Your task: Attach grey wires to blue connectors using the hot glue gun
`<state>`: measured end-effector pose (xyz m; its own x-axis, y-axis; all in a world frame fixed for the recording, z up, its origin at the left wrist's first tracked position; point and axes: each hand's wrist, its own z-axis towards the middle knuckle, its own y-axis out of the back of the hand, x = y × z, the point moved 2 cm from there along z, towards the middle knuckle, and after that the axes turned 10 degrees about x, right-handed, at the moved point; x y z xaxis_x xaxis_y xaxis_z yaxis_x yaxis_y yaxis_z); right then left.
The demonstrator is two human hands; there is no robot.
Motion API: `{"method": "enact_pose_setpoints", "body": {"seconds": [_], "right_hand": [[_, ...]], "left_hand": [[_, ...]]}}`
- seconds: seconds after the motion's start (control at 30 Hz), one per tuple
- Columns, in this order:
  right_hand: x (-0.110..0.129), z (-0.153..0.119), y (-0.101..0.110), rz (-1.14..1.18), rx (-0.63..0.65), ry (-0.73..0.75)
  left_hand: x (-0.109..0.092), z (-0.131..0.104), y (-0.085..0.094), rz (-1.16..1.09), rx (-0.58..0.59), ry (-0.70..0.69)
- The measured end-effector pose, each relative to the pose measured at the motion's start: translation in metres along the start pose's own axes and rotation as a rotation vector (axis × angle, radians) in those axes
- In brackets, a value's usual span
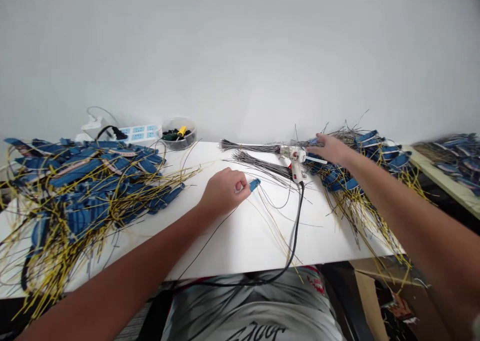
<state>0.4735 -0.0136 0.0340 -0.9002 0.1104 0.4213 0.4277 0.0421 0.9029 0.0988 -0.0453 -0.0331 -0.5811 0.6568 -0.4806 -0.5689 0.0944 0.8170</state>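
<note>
My left hand (226, 188) is closed around a small blue piece (255, 184), whose end sticks out past the thumb and finger. Thin black and yellow wires trail below and beside it. My right hand (332, 148) is stretched over the left edge of a pile of blue pieces with wires (350, 181), fingers extended; whether the fingertips touch the pile I cannot tell. Left of that hand lies a white glue gun (297, 163), a glue stick (315, 159) jutting from its back. Two bundles of thin dark wires (262, 163) lie beside the gun.
A larger heap of blue pieces with yellow and black wires (86, 181) covers the left side. Behind it are a power strip (140, 132) and a clear tub (189, 140) of small parts. The gun's black cord (296, 231) crosses the table's front edge. A cardboard box (369, 301) stands below right.
</note>
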Motion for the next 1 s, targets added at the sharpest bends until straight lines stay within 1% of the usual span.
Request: {"method": "enact_pose_setpoints", "body": {"seconds": [0.07,0.1,0.13,0.2,0.23,0.3,0.33,0.4,0.47,0.57,0.67,0.77,0.8,0.83,0.87,0.9,0.93,0.97,1.0], "right_hand": [[-0.008,-0.008,-0.002,-0.030,-0.013,-0.044],[-0.011,-0.014,-0.001,-0.009,-0.019,-0.039],[-0.012,-0.022,0.001,0.059,-0.022,-0.023],[-0.010,-0.039,0.008,0.279,-0.018,0.032],[-0.005,-0.048,0.012,0.385,-0.020,0.073],[0.010,-0.068,0.020,0.506,0.036,0.162],[0.020,-0.078,0.022,0.515,0.052,0.192],[0.043,-0.099,0.023,0.492,0.024,0.243],[0.067,-0.116,0.015,0.547,0.055,0.281],[0.095,-0.128,-0.006,0.763,0.223,0.332],[0.110,-0.124,-0.025,0.962,0.381,0.338],[0.114,-0.108,-0.044,1.173,0.527,0.351],[0.114,-0.102,-0.051,1.214,0.554,0.357],[0.113,-0.096,-0.059,1.228,0.540,0.362],[0.111,-0.091,-0.068,1.201,0.486,0.366],[0.108,-0.086,-0.077,1.136,0.389,0.372],[0.104,-0.082,-0.086,1.032,0.255,0.379],[0.101,-0.080,-0.096,0.892,0.138,0.386],[0.099,-0.079,-0.105,0.751,0.053,0.397]], "left_hand": [[0.001,0.000,0.000,0.007,-0.005,-0.003],[0.001,0.000,0.000,0.013,-0.010,-0.008],[0.001,0.000,0.000,0.020,-0.014,-0.015],[0.001,0.000,0.000,0.028,-0.011,-0.031],[0.000,0.000,0.000,0.029,-0.005,-0.042],[-0.001,0.000,-0.001,0.029,0.001,-0.060],[-0.001,0.000,-0.001,0.028,-0.005,-0.062],[0.000,0.000,0.000,0.025,-0.022,-0.056],[0.000,0.000,0.000,0.020,-0.035,-0.036],[0.001,0.000,0.001,0.015,-0.022,-0.003],[0.002,0.001,0.000,0.016,-0.013,0.012],[0.003,0.001,-0.001,0.015,-0.011,0.013],[0.003,0.000,-0.002,0.016,-0.009,0.009],[0.003,0.000,-0.003,0.018,-0.007,0.001],[0.004,0.000,-0.004,0.020,-0.005,-0.008],[0.004,0.001,-0.005,0.023,-0.004,-0.017],[0.004,0.001,-0.005,0.026,0.001,-0.023],[0.005,0.001,-0.005,0.027,0.005,-0.024],[0.005,0.001,-0.006,0.027,0.009,-0.021]]}}
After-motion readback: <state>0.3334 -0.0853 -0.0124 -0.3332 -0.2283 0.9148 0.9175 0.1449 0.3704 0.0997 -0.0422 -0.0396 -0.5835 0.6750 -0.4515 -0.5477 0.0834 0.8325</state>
